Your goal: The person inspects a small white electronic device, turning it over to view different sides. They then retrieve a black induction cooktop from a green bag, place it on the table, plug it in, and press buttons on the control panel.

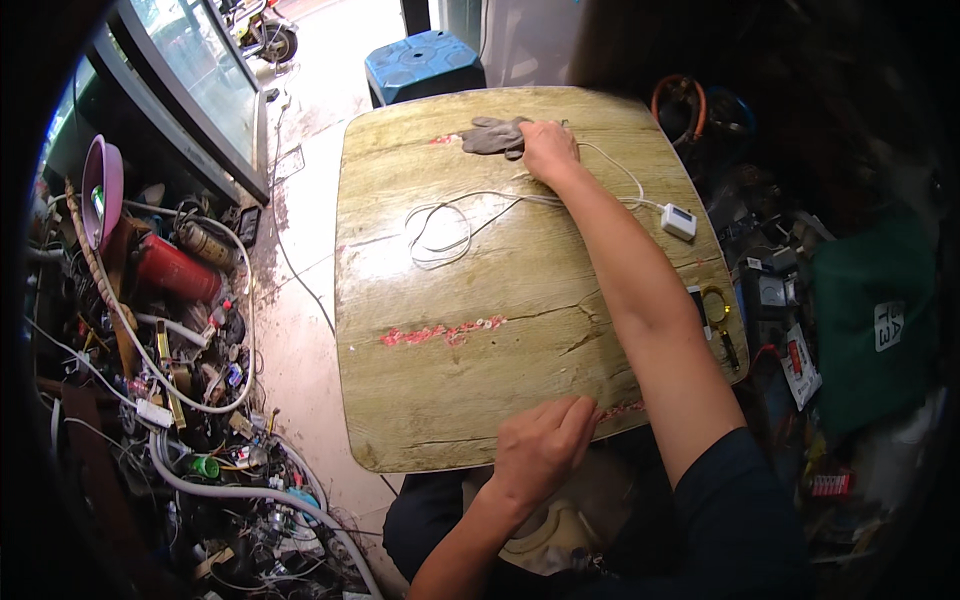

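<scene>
At the far side of the wood-patterned table (450, 292), my right hand (551, 152) grips the cuff end of a grey work glove (491, 137). The glove lies flat with its fingers towards the left. My left hand (541, 446) rests at the near edge with its fingers curled in; nothing shows in it. Under my right forearm runs a thin white cable (469, 234), loosely coiled at mid-table. It leads towards a small white box with a dark window (679, 223) near the right edge.
A yellow ring (716, 304) and a black pen-like item (728, 349) lie by the right edge. Behind the table stands a blue-topped plastic stool (424, 58). Cluttered hoses, cables and a red cylinder (176, 268) fill the left floor. A green bag (874, 322) is at right.
</scene>
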Demonstrator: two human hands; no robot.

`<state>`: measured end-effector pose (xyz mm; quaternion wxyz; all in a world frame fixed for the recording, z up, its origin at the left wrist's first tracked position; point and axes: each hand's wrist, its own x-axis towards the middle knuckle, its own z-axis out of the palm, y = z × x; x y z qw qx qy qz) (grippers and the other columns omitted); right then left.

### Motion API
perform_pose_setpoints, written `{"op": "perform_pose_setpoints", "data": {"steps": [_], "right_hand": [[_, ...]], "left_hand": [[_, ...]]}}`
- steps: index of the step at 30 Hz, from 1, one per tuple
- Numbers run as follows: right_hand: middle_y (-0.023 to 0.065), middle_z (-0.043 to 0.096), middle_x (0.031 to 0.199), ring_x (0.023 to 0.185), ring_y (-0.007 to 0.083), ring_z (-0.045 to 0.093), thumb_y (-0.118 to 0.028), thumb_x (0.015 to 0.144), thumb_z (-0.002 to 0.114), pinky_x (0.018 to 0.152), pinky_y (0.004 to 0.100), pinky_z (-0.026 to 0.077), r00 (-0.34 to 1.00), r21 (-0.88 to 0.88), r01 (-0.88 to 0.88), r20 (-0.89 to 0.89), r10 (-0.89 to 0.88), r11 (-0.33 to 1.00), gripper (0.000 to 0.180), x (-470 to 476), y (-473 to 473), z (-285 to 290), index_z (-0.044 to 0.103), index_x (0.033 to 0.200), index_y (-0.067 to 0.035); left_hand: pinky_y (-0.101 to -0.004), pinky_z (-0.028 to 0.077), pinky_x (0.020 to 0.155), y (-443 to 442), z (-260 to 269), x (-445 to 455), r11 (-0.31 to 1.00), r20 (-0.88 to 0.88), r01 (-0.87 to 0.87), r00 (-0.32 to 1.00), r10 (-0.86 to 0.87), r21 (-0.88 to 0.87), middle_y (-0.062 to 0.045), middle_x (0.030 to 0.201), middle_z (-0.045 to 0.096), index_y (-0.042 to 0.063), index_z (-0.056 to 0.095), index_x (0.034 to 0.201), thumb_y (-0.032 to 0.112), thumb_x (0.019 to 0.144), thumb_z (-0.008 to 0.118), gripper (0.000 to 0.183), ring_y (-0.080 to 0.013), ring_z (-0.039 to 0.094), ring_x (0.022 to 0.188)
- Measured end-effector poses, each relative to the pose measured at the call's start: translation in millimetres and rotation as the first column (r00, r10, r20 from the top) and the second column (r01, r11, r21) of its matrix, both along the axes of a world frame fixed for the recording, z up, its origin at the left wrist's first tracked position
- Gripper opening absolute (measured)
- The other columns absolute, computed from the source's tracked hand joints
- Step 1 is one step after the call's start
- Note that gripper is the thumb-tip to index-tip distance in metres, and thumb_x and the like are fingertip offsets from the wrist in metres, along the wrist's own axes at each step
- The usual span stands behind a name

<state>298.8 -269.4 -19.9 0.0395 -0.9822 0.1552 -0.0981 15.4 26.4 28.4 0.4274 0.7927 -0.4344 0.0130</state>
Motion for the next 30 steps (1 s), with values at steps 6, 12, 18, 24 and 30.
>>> {"op": "perform_pose_setpoints", "data": {"steps": [6, 12, 18, 24, 30], "right_hand": [[0.0202, 0.070, 0.102, 0.105, 0.0383, 0.065, -0.009, 0.089, 0.053, 0.091, 0.0481, 0.053, 0.861, 0.264, -0.310, 0.486, 0.152, 0.913, 0.022, -33.0, 49.8, 8.3, 0.070, 0.102, -0.008], [0.0173, 0.066, 0.115, 0.110, 0.0348, 0.063, -0.008, 0.085, 0.058, 0.093, 0.0461, 0.050, 0.843, 0.123, -0.512, 0.263, 0.469, 0.850, 0.021, -181.3, 130.4, 8.4, 0.063, 0.105, -0.006], [0.0165, 0.065, 0.120, 0.114, 0.0357, 0.060, -0.004, 0.079, 0.058, 0.096, 0.0439, 0.047, 0.831, 0.083, -0.528, 0.255, 0.494, 0.845, 0.026, -152.9, 145.6, -10.1, 0.064, 0.104, -0.004], [0.0166, 0.064, 0.129, 0.127, 0.0334, 0.057, -0.019, 0.085, 0.059, 0.106, 0.0451, 0.045, 0.710, 0.025, -0.665, 0.329, 0.622, 0.746, 0.027, -221.4, 183.6, -40.4, 0.067, 0.107, -0.005], [0.0070, 0.068, 0.095, 0.100, 0.0285, 0.068, -0.013, 0.078, 0.063, 0.083, 0.0425, 0.053, 0.850, 0.034, -0.522, 0.094, 0.518, 0.852, 0.013, -337.5, 149.1, 18.1, 0.065, 0.090, -0.009]], "left_hand": [[-0.0367, 0.052, 0.058, 5.1, 4.7, 0.8, 1.000, -0.022, -0.004, 1.000, 0.005, 0.030, -0.007, 0.080, 0.069, 0.011, 0.068, 0.097, 0.016, 0.090, 0.073, 0.010, -0.0267, 0.068, 0.067], [-0.0366, 0.054, 0.060, 11.2, 18.2, 3.6, 0.981, -0.033, -0.132, 0.991, 0.129, -0.140, -0.010, 0.084, 0.073, 0.008, 0.071, 0.096, 0.009, 0.088, 0.076, 0.010, -0.0287, 0.071, 0.068], [-0.0333, 0.053, 0.053, 15.7, 19.1, 1.6, 0.953, -0.022, -0.172, 0.985, 0.172, -0.247, -0.012, 0.082, 0.073, 0.005, 0.072, 0.097, 0.006, 0.089, 0.076, 0.009, -0.0238, 0.070, 0.060], [-0.0288, 0.055, 0.062, 21.4, 14.8, 20.0, 0.890, -0.049, -0.259, 0.965, 0.259, -0.376, -0.012, 0.082, 0.074, -0.001, 0.072, 0.100, 0.004, 0.094, 0.071, 0.008, -0.0177, 0.072, 0.069], [-0.0266, 0.055, 0.066, 21.6, 6.4, 20.0, 0.866, -0.287, -0.335, 0.928, 0.236, -0.371, -0.009, 0.089, 0.076, -0.001, 0.072, 0.107, 0.011, 0.101, 0.066, 0.015, -0.0125, 0.070, 0.075]]}}
